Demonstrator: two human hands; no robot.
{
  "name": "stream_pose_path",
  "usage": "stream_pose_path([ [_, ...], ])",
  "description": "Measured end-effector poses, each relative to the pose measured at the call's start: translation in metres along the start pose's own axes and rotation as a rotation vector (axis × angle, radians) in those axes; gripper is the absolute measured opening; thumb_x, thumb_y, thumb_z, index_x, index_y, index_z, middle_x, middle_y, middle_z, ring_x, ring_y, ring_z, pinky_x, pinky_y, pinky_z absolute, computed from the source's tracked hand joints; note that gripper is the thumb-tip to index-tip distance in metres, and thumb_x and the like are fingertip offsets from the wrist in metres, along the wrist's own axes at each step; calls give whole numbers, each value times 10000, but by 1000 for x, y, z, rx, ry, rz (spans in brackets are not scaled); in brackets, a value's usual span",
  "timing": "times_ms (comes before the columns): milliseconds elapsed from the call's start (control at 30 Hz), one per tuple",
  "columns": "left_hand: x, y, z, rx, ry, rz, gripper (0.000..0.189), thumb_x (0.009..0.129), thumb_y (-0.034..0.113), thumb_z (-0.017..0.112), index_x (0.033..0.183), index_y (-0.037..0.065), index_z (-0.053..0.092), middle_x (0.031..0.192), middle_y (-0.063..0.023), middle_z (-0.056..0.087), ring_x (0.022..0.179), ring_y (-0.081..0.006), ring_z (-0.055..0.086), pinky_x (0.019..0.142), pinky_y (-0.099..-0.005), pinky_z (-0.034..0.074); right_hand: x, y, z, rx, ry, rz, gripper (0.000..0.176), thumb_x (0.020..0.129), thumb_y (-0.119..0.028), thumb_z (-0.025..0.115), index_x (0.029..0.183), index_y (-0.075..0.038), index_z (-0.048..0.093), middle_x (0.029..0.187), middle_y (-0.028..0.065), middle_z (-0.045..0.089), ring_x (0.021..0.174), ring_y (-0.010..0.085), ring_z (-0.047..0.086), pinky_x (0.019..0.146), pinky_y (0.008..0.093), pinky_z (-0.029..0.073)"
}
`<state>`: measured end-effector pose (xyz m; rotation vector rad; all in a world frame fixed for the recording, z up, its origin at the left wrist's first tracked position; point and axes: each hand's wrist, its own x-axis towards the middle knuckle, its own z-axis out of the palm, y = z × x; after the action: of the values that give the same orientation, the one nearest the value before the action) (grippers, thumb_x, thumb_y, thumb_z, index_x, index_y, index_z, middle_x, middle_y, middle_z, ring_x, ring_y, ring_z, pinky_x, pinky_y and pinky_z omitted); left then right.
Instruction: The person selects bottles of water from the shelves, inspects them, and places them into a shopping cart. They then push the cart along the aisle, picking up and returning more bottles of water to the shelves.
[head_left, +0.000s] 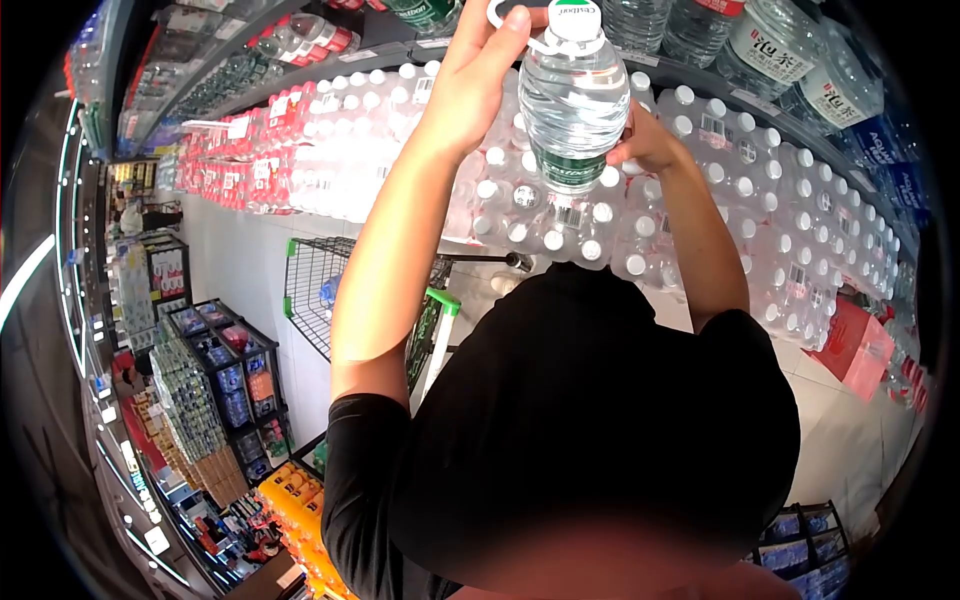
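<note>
A large clear water bottle (575, 95) with a white cap, a white carry handle and a dark green label is held up in front of the shelf. The fingers of my left hand (490, 55) are closed around the carry handle at its neck. My right hand (648, 142) grips the lower side of the bottle, thumb near the label and the other fingers partly hidden behind it. Below and behind the bottle stand shrink-wrapped packs of white-capped water bottles (760, 200).
A shelf with large tea-water bottles (770, 45) runs along the top. Red-labelled bottle packs (240, 150) stand to the left. A wire shopping cart (315, 290) with green corners is beside my left arm. Orange packs (295, 495) and a black display rack (235, 370) stand further back.
</note>
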<state>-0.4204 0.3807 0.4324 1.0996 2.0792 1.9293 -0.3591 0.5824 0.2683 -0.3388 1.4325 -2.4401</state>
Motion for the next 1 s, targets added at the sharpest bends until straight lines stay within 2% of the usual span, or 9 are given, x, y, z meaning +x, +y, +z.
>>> stream_pose_path([
  [233, 17, 15, 14, -42, 42, -181, 421, 1061, 279, 370, 1420, 61, 389, 1349, -74, 497, 1171, -167, 495, 1023, -319, 370, 1, -3, -4, -37, 58, 23, 1156, 456, -169, 899, 1472, -95, 353, 1357, 33, 542, 1269, 207, 500, 1098, 371, 360],
  [333, 12, 9, 15, 239, 102, 4, 391, 1055, 236, 380, 1401, 54, 396, 1334, -72, 504, 1165, -152, 491, 1021, -312, 370, 1, -6, 5, -26, 57, -22, 1152, 456, -163, 890, 1473, -97, 353, 1356, 34, 541, 1275, 205, 495, 1103, 368, 355],
  [467, 1, -6, 13, -64, 185, 16, 381, 1037, 180, 427, 1390, 40, 388, 1337, -99, 493, 1190, -164, 482, 1044, -321, 354, -6, -9, 20, -1, 117, -71, 1106, 500, -128, 879, 1463, -64, 339, 1372, 54, 516, 1291, 199, 473, 1119, 365, 333],
  [500, -5, -6, 14, -109, 174, 66, 401, 1036, 190, 435, 1403, 44, 370, 1336, -106, 497, 1197, -179, 488, 1047, -326, 354, -8, -6, 24, -60, 155, -131, 1093, 519, -115, 881, 1460, -53, 329, 1377, 64, 506, 1298, 204, 463, 1122, 369, 327],
  [600, -24, 5, 14, -14, 85, 233, 602, 923, 81, 553, 1441, 44, 249, 1452, -235, 426, 1315, -273, 433, 1131, -435, 263, -14, 9, 37, -251, 285, -305, 1066, 572, -85, 887, 1456, -24, 294, 1389, 97, 479, 1317, 225, 436, 1128, 385, 310],
  [700, -44, 4, 12, 235, 123, 266, 768, 817, 78, 710, 1433, 35, 254, 1439, -219, 445, 1288, -277, 478, 1076, -413, 331, -20, 23, 58, -504, 466, -456, 1073, 614, -117, 906, 1455, -7, 249, 1389, 149, 434, 1310, 275, 426, 1116, 411, 318],
  [800, -59, 2, 18, 381, 151, 361, 895, 749, 85, 792, 1440, 17, 227, 1357, -231, 533, 1315, -290, 471, 1101, -430, 303, -23, 27, 79, -548, 565, -463, 1065, 623, -140, 909, 1451, -7, 252, 1384, 153, 406, 1296, 281, 427, 1104, 408, 336],
  [933, -74, -4, 21, 434, 253, 453, 985, 700, 98, 847, 1444, -2, 209, 1303, -213, 512, 1237, -339, 505, 1065, -448, 360, -24, 36, 99, -579, 695, -506, 1077, 585, -155, 933, 1427, -11, 277, 1352, 152, 391, 1285, 283, 428, 1084, 418, 369],
  [1000, -86, -6, 25, 475, 330, 402, 1024, 685, 121, 863, 1454, 1, 196, 1356, -205, 396, 1266, -338, 445, 1013, -463, 409, -21, 44, 103, -657, 750, -555, 1098, 534, -165, 950, 1405, -18, 298, 1345, 161, 394, 1272, 325, 422, 1060, 443, 376],
])
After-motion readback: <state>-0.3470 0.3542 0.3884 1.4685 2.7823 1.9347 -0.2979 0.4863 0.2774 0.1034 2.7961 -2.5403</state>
